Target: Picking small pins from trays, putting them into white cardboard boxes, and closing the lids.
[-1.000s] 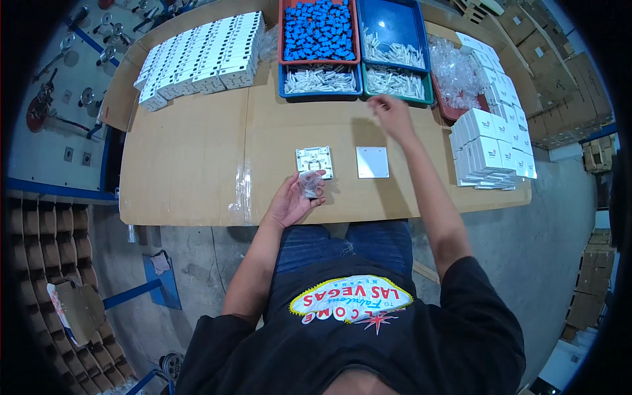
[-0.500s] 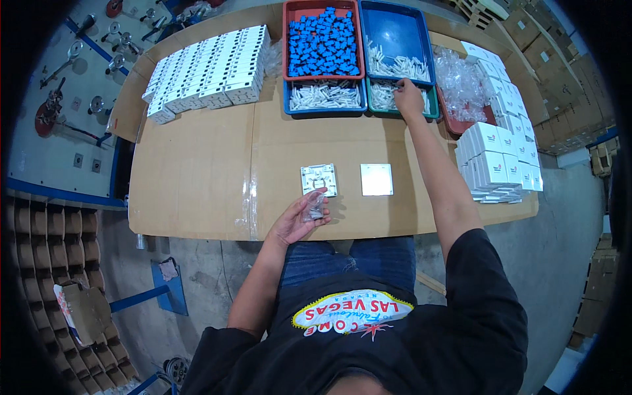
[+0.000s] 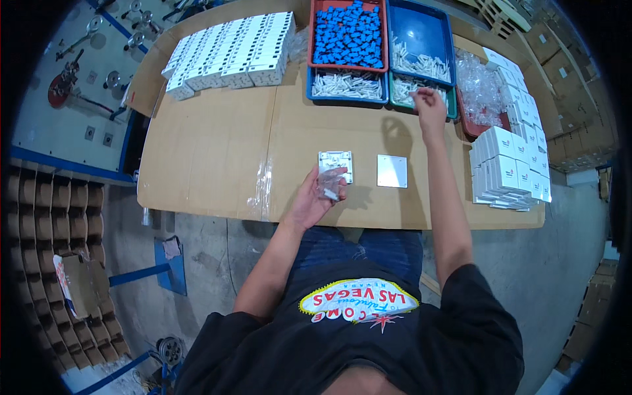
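Observation:
My left hand point(image 3: 315, 201) is closed round a small clear plastic bag point(image 3: 328, 186) with a few small whitish pieces inside, low over the table's near side. Just beyond it lies a white square fitting point(image 3: 337, 158) with a moulded face, partly covered by the bag and fingers. To its right is a flat, shiny square plate point(image 3: 392, 171). Over the near edge of a green tray point(image 3: 451, 105) of small white parts hangs my right hand point(image 3: 431, 108), its fingers pinched together. Whatever they hold, if anything, is too small to make out.
Left of the green tray are a blue tray point(image 3: 349, 101) of white parts and a red tray point(image 3: 348, 66) of blue pieces. Behind stands another blue tray point(image 3: 421, 29). Clear bags point(image 3: 480, 89) and stacked white boxes point(image 3: 507, 161) sit right; white units point(image 3: 230, 52) line the far left.
My right hand has lifted out of the green tray's white parts and drawn back toward me. My left hand still holds the bag, now tilted a little. The whole view has shifted slightly.

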